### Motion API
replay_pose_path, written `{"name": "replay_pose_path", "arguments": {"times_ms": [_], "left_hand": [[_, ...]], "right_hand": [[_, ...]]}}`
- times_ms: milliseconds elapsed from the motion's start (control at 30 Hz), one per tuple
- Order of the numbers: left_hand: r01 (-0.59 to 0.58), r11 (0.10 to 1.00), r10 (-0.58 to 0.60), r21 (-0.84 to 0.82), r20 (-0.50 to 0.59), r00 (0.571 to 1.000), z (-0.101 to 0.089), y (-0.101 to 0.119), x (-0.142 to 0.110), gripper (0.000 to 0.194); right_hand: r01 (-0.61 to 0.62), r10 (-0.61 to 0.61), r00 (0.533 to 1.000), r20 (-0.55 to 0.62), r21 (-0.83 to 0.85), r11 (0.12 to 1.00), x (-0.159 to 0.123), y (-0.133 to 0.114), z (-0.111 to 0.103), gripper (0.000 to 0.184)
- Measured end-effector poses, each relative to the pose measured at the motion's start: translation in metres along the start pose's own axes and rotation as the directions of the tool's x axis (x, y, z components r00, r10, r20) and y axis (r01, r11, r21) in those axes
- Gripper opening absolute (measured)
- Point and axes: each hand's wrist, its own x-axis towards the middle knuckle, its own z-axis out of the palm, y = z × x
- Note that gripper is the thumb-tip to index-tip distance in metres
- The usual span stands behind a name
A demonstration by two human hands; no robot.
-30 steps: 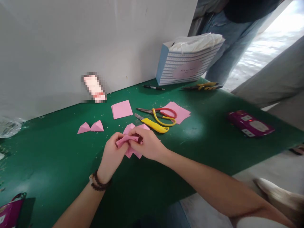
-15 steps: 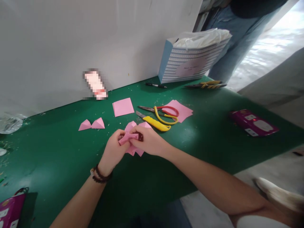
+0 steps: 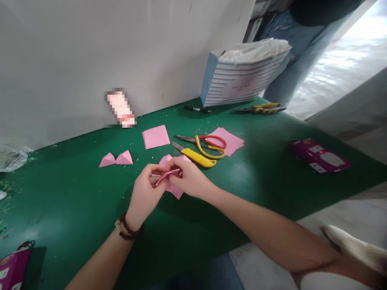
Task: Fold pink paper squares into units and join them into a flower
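Both my hands meet over the green table [image 3: 75, 201] on a folded pink paper piece [image 3: 168, 175]. My left hand [image 3: 145, 193], with a bead bracelet at the wrist, pinches its left end. My right hand [image 3: 189, 179] pinches the right end, fingers closed on the fold. More folded pink paper [image 3: 175, 191] lies under my hands. Two small pink paper pyramids [image 3: 116, 159] sit to the left. A flat pink square [image 3: 155, 136] lies behind my hands.
Scissors with red and yellow handles [image 3: 208, 145] and a yellow utility knife [image 3: 196, 157] lie on pink sheets [image 3: 232, 141]. A striped gift bag [image 3: 238, 78], black marker [image 3: 196, 109], pliers [image 3: 263, 108] and magenta pack [image 3: 320, 156] stand further right. A person in jeans [image 3: 290, 52] stands behind.
My fingers have reworked the pink piece, now flatter and narrower between both hands. The hands stayed in about the same place.
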Motion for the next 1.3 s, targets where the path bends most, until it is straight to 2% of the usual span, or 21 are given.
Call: {"name": "replay_pose_path", "arguments": {"times_ms": [200,433,667,833,933,1033,1133,1200,1300], "left_hand": [[-0.064,0.998,0.065,0.017,-0.056,0.996,0.000,-0.002,-0.003,0.011],[-0.114,0.988,0.094,-0.108,-0.175,0.980,0.006,-0.007,-0.004,0.009],[-0.063,0.941,-0.011,-0.332,-0.215,0.977,0.014,-0.008,-0.006,0.010],[-0.068,0.951,-0.007,-0.301,-0.241,0.971,0.012,-0.011,-0.004,0.010],[-0.026,0.952,-0.057,-0.304,-0.259,0.964,0.011,-0.011,-0.003,0.008],[0.014,0.958,-0.090,-0.288,-0.251,0.964,0.013,-0.010,-0.003,0.008],[0.018,0.972,-0.074,-0.235,-0.231,0.970,0.013,-0.010,-0.004,0.007],[0.020,0.987,-0.045,-0.160,-0.155,0.987,0.009,-0.009,-0.003,0.010],[0.002,1.000,-0.003,0.023,0.045,0.999,-0.002,-0.004,-0.001,0.018]], "right_hand": [[0.077,-0.079,0.993,-0.089,-0.024,0.997,-0.003,-0.002,0.004,0.016],[0.134,-0.127,0.989,-0.075,0.097,0.986,-0.008,-0.002,0.011,0.016],[0.181,-0.180,0.979,-0.093,0.008,0.983,-0.011,0.000,0.014,0.010],[0.187,-0.187,0.980,-0.072,-0.005,0.982,-0.011,-0.004,0.014,0.014],[0.170,-0.168,0.981,-0.100,0.005,0.986,-0.012,-0.006,0.015,0.016],[0.150,-0.153,0.980,-0.125,-0.036,0.988,-0.011,-0.005,0.014,0.010],[0.143,-0.157,0.977,-0.145,-0.099,0.985,-0.009,-0.004,0.010,0.008],[0.122,-0.140,0.979,-0.147,-0.124,0.985,-0.006,-0.005,0.004,0.009],[0.064,-0.074,0.995,-0.068,-0.134,0.989,-0.002,-0.009,-0.005,0.011]]}}
